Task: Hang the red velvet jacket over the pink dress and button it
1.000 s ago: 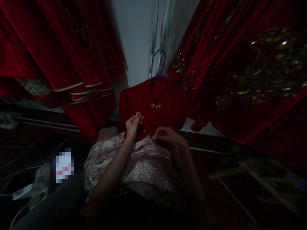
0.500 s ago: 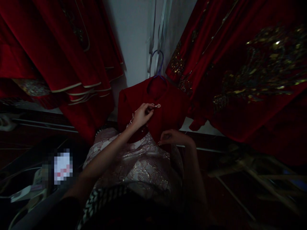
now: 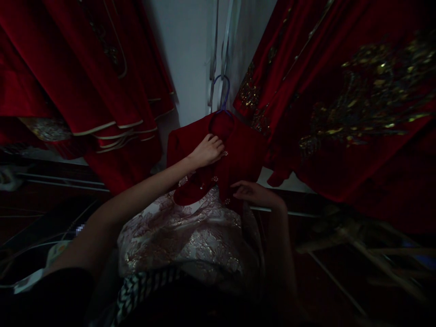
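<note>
A short red jacket (image 3: 247,145) with beaded, flower-like buttons hangs from a purple hanger (image 3: 226,91). My left hand (image 3: 208,151) lies across its upper front, fingers bent and closed on the cloth just beside the top beaded button (image 3: 224,153). Lower down, my right hand (image 3: 252,192) is beside the jacket's right front panel, its fingers partly stretched and apart, with nothing visible in them. Another beaded button (image 3: 227,201) shows just below those fingers. The jacket's lower left corner is over a pale, shiny patterned fabric (image 3: 204,231) across my lap.
Red garments with pale piping (image 3: 116,91) hang at left. At right hangs red cloth with gold sequins (image 3: 381,91). A pale panel with metal rods (image 3: 190,54) stands behind. Blurred wooden bars (image 3: 374,259) are at lower right, and cables and a white object (image 3: 29,281) at lower left.
My left hand has turned palm-down and shifted slightly up over the jacket's front. My right hand has come off the lower button, and its fingers have straightened.
</note>
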Demonstrator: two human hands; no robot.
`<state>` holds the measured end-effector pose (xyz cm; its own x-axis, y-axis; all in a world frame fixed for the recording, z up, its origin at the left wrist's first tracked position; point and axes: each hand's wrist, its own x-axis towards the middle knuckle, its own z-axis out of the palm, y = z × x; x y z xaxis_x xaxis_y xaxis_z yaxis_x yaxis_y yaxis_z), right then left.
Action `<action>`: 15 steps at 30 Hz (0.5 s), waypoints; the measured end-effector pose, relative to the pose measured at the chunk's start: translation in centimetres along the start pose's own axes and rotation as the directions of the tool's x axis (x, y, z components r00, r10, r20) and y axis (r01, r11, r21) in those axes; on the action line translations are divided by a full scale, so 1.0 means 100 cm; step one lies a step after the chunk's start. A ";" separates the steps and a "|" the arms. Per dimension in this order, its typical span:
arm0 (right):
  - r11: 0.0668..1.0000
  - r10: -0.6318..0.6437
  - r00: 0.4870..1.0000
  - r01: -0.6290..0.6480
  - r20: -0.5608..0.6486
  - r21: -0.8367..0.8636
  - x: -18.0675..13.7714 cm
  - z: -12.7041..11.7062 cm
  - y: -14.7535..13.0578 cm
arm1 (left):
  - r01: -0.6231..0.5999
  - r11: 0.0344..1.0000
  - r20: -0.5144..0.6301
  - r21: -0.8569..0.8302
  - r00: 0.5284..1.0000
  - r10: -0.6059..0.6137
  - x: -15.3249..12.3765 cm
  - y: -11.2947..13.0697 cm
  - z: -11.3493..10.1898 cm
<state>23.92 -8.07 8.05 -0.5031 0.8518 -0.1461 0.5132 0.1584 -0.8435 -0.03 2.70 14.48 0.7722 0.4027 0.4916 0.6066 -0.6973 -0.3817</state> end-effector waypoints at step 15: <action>1.000 -0.004 1.000 0.004 -0.018 -0.003 -0.003 0.001 -0.004 | -0.022 0.982 0.055 -0.188 0.998 0.032 0.001 -0.011 -0.001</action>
<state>23.77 -8.46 8.41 -0.4923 0.8602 -0.1334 0.5134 0.1632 -0.8425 -0.62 3.49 15.06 0.8006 0.4116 0.4355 0.5435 -0.8048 -0.2385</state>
